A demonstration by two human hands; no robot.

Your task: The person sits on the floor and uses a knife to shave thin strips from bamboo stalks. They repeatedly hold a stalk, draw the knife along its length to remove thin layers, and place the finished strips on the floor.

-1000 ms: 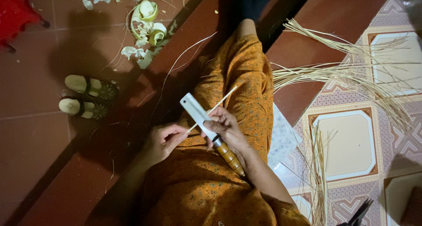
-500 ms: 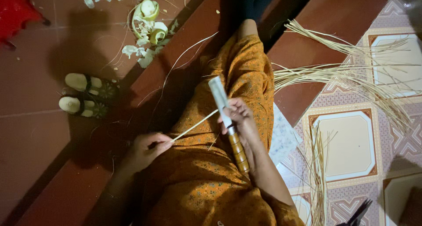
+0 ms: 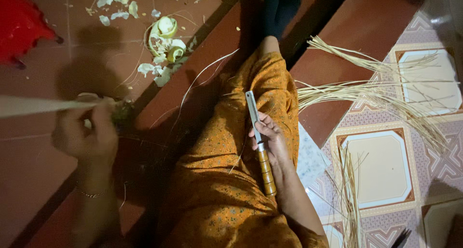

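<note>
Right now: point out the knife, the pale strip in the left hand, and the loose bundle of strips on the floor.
knife (image 3: 253, 114), head view, on the flat blade.
pale strip (image 3: 38, 106), head view, mid-length, blurred.
bundle of strips (image 3: 366, 91), head view, where the strands bunch.

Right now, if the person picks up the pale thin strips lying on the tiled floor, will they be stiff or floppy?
The strips would probably flex: they are long, thin and already curve. They look light and would likely scatter, since they lie loose and fanned out on the tiled floor.

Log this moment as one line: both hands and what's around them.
left hand: raised, grip on pale strip | right hand: grip on knife, blade resting on lap | strip bundle: on floor, right | shavings: ahead
</note>
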